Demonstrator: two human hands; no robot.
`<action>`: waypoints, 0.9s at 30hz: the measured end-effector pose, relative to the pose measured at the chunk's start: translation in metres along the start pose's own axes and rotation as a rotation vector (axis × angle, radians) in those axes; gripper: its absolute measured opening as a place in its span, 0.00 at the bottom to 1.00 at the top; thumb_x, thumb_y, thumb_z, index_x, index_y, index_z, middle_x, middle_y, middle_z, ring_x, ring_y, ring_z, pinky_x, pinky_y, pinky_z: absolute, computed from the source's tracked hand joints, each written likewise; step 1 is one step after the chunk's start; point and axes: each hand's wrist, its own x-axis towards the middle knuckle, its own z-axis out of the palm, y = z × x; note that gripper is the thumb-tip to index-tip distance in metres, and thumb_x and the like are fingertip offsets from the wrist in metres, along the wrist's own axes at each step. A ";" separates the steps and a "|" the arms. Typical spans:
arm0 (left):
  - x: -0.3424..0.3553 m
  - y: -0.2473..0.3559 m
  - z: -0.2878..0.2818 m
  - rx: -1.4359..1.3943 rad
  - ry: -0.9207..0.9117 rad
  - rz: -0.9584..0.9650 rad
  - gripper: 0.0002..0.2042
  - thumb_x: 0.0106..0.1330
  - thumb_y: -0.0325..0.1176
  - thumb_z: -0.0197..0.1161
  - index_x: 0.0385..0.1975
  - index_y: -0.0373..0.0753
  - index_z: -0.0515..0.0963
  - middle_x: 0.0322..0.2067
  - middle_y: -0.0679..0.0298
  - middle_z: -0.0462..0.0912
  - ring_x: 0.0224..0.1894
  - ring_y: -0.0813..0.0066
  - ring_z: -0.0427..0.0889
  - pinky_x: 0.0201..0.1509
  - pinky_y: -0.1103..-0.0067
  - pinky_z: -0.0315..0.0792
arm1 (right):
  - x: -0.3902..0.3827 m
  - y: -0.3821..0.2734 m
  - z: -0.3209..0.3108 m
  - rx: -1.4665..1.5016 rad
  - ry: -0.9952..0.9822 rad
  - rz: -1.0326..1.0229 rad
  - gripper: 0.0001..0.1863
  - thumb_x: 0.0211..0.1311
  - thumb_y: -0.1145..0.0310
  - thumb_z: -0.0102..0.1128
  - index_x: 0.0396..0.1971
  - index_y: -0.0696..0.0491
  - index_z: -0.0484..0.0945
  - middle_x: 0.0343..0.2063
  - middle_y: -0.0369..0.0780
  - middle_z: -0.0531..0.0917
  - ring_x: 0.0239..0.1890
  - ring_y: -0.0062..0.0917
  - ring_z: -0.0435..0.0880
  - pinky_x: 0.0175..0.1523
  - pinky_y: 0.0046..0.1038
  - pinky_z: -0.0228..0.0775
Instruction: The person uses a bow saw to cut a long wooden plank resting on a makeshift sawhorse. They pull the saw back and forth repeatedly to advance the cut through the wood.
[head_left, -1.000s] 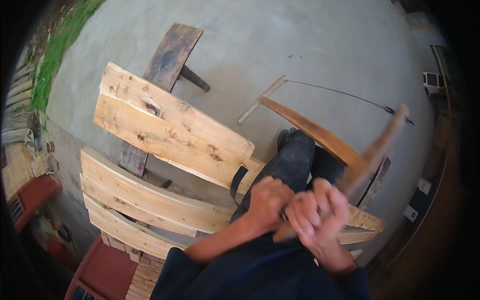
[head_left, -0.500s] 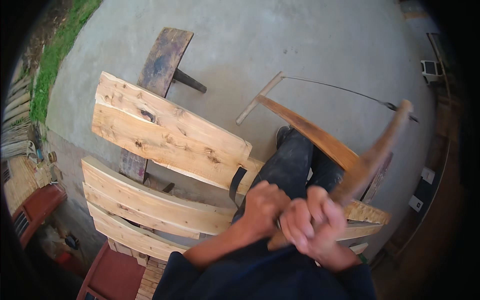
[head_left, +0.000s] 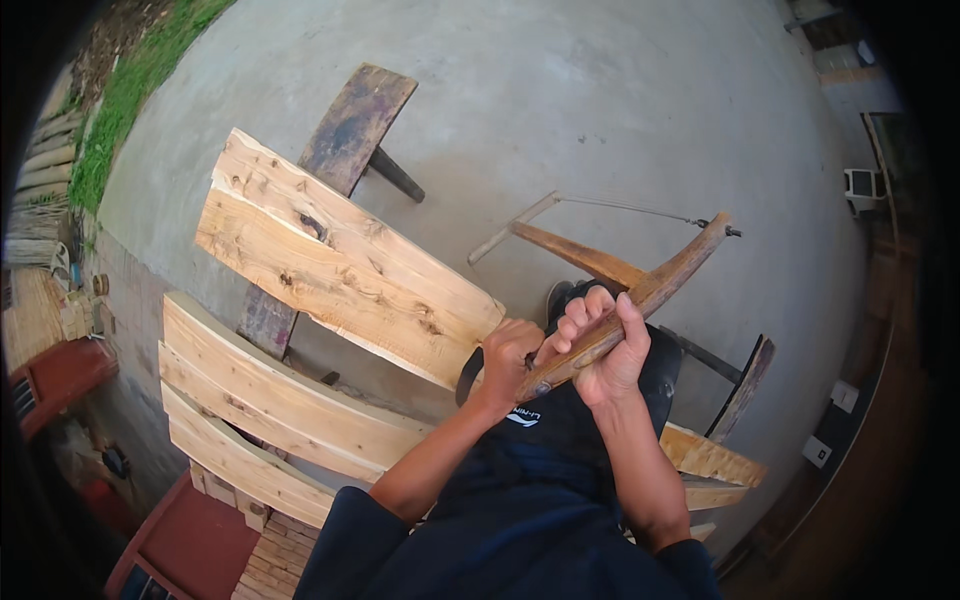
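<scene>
A wooden frame saw [head_left: 672, 282] slants across my lap, its near end arm pointing up and right. My right hand [head_left: 618, 358] cups that arm from below, with the fingers curled over one side and the thumb lying along the other. At the arm's lower end my left hand [head_left: 508, 358] is closed in a fist; the part of the saw inside it is hidden. The saw's middle bar [head_left: 580, 254] runs away to the far end arm [head_left: 512, 228], and a thin cord or wire spans the top. To the left of my hands lies a broad knotty board [head_left: 345, 265].
The board rests across a dark worn bench [head_left: 358, 125] with splayed legs. Several pale planks [head_left: 280, 395] lie nearer me. A second bench's end [head_left: 742, 390] shows at right, beside board ends [head_left: 710, 455]. Red furniture [head_left: 190, 530] stands at lower left.
The saw's near arm has swung left and down, tilting flatter. My right hand has turned, its fingers now showing over the arm. My left hand has moved slightly up.
</scene>
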 end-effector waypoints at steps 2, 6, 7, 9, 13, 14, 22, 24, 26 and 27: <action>0.002 0.007 -0.002 0.005 0.053 0.001 0.18 0.49 0.33 0.73 0.13 0.39 0.67 0.15 0.60 0.68 0.20 0.58 0.70 0.27 0.66 0.59 | 0.001 0.002 -0.005 0.046 -0.068 0.045 0.23 0.75 0.47 0.52 0.23 0.47 0.65 0.18 0.34 0.68 0.18 0.26 0.67 0.32 0.32 0.66; -0.003 0.026 -0.014 -0.069 -0.061 0.057 0.17 0.51 0.32 0.73 0.13 0.40 0.68 0.15 0.61 0.69 0.20 0.58 0.69 0.27 0.66 0.59 | -0.026 0.003 0.006 0.011 -0.007 0.063 0.27 0.77 0.46 0.47 0.18 0.45 0.62 0.12 0.33 0.66 0.11 0.23 0.61 0.25 0.31 0.62; -0.003 0.042 -0.019 -0.081 -0.095 0.077 0.16 0.54 0.31 0.73 0.12 0.41 0.70 0.15 0.61 0.69 0.20 0.59 0.69 0.26 0.67 0.58 | -0.042 -0.003 0.016 -0.022 0.038 0.055 0.27 0.77 0.45 0.46 0.17 0.45 0.62 0.11 0.32 0.66 0.10 0.23 0.61 0.24 0.32 0.62; -0.001 0.081 -0.029 -0.092 -0.146 0.083 0.17 0.58 0.29 0.72 0.12 0.42 0.71 0.14 0.62 0.68 0.19 0.61 0.69 0.26 0.68 0.58 | -0.081 -0.018 0.039 0.012 -0.022 0.048 0.27 0.77 0.44 0.44 0.19 0.45 0.63 0.11 0.33 0.68 0.10 0.22 0.65 0.24 0.31 0.65; 0.005 0.128 -0.041 -0.059 -0.179 0.053 0.16 0.59 0.27 0.73 0.12 0.42 0.73 0.13 0.63 0.70 0.17 0.63 0.69 0.26 0.68 0.59 | -0.123 -0.031 0.061 0.073 -0.062 0.019 0.26 0.78 0.43 0.42 0.22 0.46 0.65 0.12 0.33 0.70 0.10 0.23 0.69 0.23 0.30 0.68; 0.007 0.120 -0.037 -0.055 -0.168 0.055 0.16 0.59 0.27 0.73 0.12 0.42 0.73 0.13 0.63 0.70 0.18 0.63 0.69 0.26 0.68 0.59 | -0.112 -0.029 0.059 0.090 -0.060 0.020 0.26 0.78 0.43 0.42 0.22 0.46 0.64 0.12 0.33 0.70 0.11 0.24 0.70 0.22 0.30 0.67; 0.006 0.007 -0.021 -0.096 -0.248 -0.050 0.19 0.48 0.45 0.76 0.14 0.41 0.72 0.16 0.59 0.74 0.21 0.55 0.73 0.29 0.64 0.62 | -0.008 0.004 0.024 0.015 0.110 0.077 0.24 0.76 0.51 0.48 0.19 0.46 0.64 0.13 0.35 0.68 0.12 0.27 0.64 0.26 0.34 0.61; 0.010 0.047 -0.036 -0.071 -0.337 0.036 0.14 0.51 0.38 0.73 0.15 0.41 0.74 0.16 0.61 0.73 0.20 0.58 0.72 0.28 0.65 0.60 | -0.047 -0.009 0.029 0.022 -0.033 0.053 0.24 0.77 0.49 0.46 0.20 0.46 0.64 0.14 0.35 0.69 0.12 0.28 0.65 0.26 0.34 0.62; 0.006 0.102 -0.041 -0.068 -0.311 0.058 0.12 0.52 0.34 0.72 0.15 0.41 0.75 0.15 0.64 0.72 0.20 0.61 0.71 0.27 0.67 0.60 | -0.101 -0.023 0.043 0.116 -0.124 0.032 0.25 0.78 0.45 0.44 0.22 0.46 0.65 0.16 0.35 0.73 0.13 0.26 0.71 0.28 0.33 0.70; 0.005 0.119 -0.045 -0.047 -0.319 0.043 0.11 0.52 0.34 0.72 0.15 0.41 0.76 0.15 0.64 0.72 0.20 0.62 0.70 0.27 0.67 0.60 | -0.119 -0.028 0.055 0.083 -0.089 0.025 0.26 0.78 0.44 0.43 0.22 0.46 0.65 0.14 0.34 0.73 0.12 0.25 0.71 0.26 0.31 0.71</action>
